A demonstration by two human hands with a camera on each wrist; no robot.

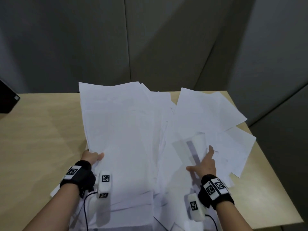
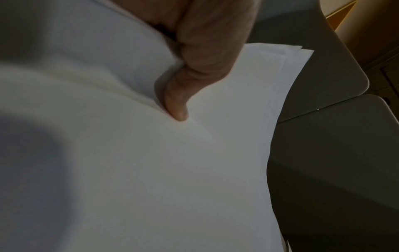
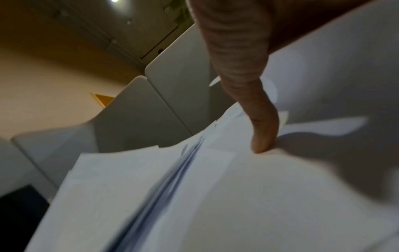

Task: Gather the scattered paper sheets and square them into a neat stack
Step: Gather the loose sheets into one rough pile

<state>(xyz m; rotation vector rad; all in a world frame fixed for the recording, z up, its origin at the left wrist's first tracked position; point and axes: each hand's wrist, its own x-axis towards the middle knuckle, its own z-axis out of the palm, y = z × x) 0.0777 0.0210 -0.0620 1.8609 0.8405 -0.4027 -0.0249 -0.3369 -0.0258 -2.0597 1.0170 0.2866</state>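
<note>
- Left hand (image 1: 92, 157) at the near left edge of a raised bundle of sheets (image 1: 120, 130), grasping it: thumb (image 2: 176, 105) pressed on top in the left wrist view, denting the paper; fingers hidden underneath.
- Right hand (image 1: 204, 164) spread flat and relaxed, fingers straight, resting on the loose sheets (image 1: 208, 117) on the right half of the bench (image 1: 36, 134); nothing gripped.
- In the right wrist view, one fingertip (image 3: 263, 143) pushed down onto the top sheet, with a fan of blurred paper edges just beside it on the left.
- Black wrist straps with white marker blocks on both forearms, thin black cables trailing toward the near edge.
- Bundle of sheets: white, held tilted up off the bench, far edge higher and leaning toward the grey partition panels (image 1: 150, 39); edges uneven, several corners stepped out at the top, not squared.
- Loose sheets: white, overlapping at different angles, fanned toward the right rear corner of the bench; a few with faint marks, one with a grey strip printed on it under the right hand's fingers.
- More white paper lying below the bundle at the near edge, also unaligned.
- Bench: pale wood, bare on the left; a black object (image 1: 7, 99) at its far left edge.
</note>
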